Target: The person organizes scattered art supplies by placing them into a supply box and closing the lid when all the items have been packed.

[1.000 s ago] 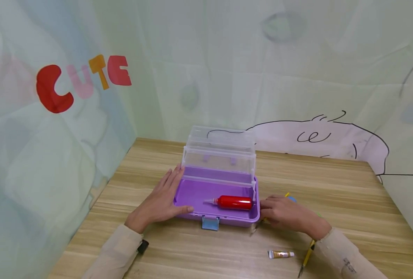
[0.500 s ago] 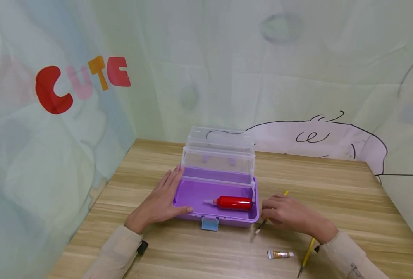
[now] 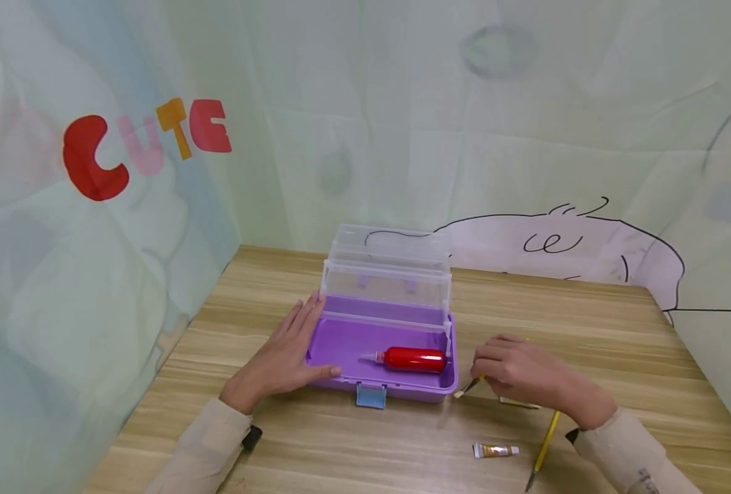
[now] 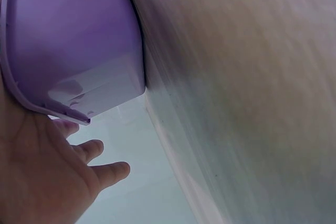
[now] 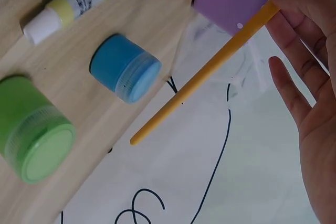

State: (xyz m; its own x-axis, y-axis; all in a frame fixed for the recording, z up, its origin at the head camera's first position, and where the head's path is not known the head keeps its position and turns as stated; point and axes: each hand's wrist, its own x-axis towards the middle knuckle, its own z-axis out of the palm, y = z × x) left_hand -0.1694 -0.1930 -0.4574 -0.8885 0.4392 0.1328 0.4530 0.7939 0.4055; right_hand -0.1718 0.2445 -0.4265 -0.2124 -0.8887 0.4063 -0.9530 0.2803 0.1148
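A purple plastic box [image 3: 347, 343] stands on the table, its clear lid [image 3: 390, 247] raised at the back. Inside, a red squeeze bottle [image 3: 415, 359] lies with its nozzle pointing left. My left hand [image 3: 282, 353] rests against the box's left side, fingers straight and thumb over the front rim. To the right of the box, my right hand [image 3: 520, 370] pinches a paintbrush [image 3: 475, 384] above the table, bristles toward the box's front corner. The right wrist view shows its yellow handle [image 5: 205, 72] sticking out behind the fingers.
A small gold paint tube [image 3: 495, 451] and another yellow paintbrush [image 3: 544, 446] lie at the front right. Another tube [image 5: 84, 3], a blue paint jar [image 5: 123, 69] and a green paint jar [image 5: 37, 129] appear in the right wrist view. A printed curtain hangs behind the table.
My right hand has moved a little right, away from the box, and lifted the paintbrush; its bristle end has risen and shifted right. The left hand and box keep their place.
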